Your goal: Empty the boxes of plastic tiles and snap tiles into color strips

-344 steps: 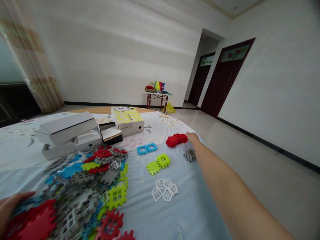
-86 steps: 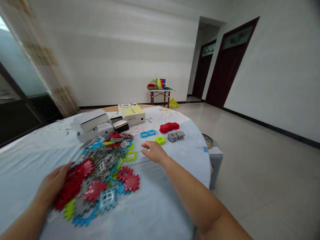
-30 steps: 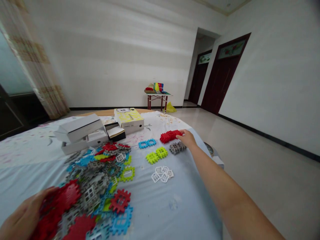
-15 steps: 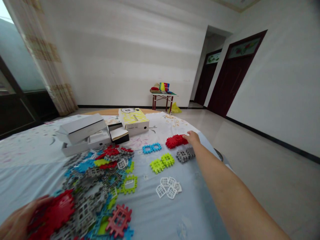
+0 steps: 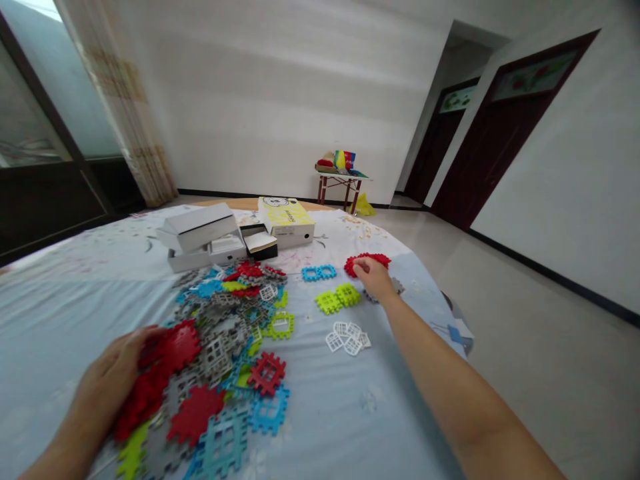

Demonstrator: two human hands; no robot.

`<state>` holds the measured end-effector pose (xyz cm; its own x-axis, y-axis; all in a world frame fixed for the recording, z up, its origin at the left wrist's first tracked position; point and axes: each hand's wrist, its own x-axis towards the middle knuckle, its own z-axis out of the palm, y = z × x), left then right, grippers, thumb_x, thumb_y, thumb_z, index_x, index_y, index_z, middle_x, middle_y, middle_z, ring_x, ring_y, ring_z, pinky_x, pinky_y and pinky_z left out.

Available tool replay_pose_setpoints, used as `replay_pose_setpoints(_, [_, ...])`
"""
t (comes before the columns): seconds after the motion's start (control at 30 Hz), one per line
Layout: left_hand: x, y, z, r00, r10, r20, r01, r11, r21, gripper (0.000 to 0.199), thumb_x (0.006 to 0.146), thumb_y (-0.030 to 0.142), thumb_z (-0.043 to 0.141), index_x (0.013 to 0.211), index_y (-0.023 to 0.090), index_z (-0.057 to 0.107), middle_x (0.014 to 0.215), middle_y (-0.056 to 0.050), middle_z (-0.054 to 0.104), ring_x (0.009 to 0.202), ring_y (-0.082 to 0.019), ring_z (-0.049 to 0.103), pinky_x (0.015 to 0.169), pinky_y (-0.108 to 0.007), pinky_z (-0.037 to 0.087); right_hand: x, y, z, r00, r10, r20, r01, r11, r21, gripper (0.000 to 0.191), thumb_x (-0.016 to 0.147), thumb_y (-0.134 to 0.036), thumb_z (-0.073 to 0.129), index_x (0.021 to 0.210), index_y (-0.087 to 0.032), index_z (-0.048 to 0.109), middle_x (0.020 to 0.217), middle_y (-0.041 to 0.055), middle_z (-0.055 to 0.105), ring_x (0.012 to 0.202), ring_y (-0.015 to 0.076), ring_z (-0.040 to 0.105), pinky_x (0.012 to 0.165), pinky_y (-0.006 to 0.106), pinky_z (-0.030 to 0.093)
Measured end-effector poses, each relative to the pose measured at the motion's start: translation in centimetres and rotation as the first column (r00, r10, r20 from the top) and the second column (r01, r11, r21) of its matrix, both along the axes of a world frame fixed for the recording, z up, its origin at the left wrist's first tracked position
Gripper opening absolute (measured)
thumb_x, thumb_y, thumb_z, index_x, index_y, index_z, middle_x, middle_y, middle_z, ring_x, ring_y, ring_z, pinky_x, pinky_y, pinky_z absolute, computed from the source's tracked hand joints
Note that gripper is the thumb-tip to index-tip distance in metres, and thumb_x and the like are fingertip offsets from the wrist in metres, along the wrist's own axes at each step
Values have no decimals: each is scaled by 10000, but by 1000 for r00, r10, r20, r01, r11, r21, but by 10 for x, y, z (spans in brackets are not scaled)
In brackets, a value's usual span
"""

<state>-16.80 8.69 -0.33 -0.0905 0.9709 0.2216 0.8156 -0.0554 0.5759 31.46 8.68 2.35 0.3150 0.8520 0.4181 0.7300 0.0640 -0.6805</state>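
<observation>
My left hand [image 5: 113,377] is curled around a bunch of red interlocking plastic pieces [image 5: 167,363] at the near left of a mixed heap. Its fingertips are partly hidden behind them. My right hand [image 5: 373,275] reaches across the table to a pile of red pieces [image 5: 383,259]. Its fingers are bent together at the pile's left part; whatever lies between them is hidden. Grey pieces [image 5: 397,285] are partly covered by this hand. Nearer lie green pieces [image 5: 337,299], blue frames [image 5: 319,273] and white window pieces [image 5: 350,338].
The heap of grey pieces [image 5: 217,357] and other colours spreads along the left side. Behind it stand an opened white box [image 5: 200,230], a small black box [image 5: 259,241] and a yellow-and-white box [image 5: 287,223]. A small table [image 5: 345,175] stands by the far wall.
My right hand has shifted from the right end of the red pile toward its left part. The camera view has turned, so the scene sits higher and further right. My left hand stays at the red pieces.
</observation>
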Motion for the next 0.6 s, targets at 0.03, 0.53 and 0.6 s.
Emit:
replay_pose_setpoints(0.03, [5,-3,7,999,4,42,-2,1000,-30,499,810,408,234,974,182,648,1083,-43,648,1031,-207,569,958,-356,398,-17,-6,0,995,99,-9,-99,995,-14,228,784,-269,516,942,-153,632,889,54,674,794,150,607,764,280,463])
replay_pose_setpoints(0.53, [12,-10,12,984,-7,176,18,998,-62,492,816,396,263,998,120,627,1176,-89,593,1121,-232,501,1025,-379,314,-173,-85,10,610,757,234,-660,649,-380,512,632,-496,704,1040,-203,607,939,55,581,879,207,530,743,291,418])
replay_pose_setpoints(0.6, [11,-8,11,985,-11,174,20,998,-53,500,813,408,264,993,123,632,1141,-90,610,1105,-239,513,1020,-386,320,-173,-85,8,616,754,227,-652,650,-390,510,641,-479,698,1060,-205,599,934,52,578,865,205,528,737,291,420])
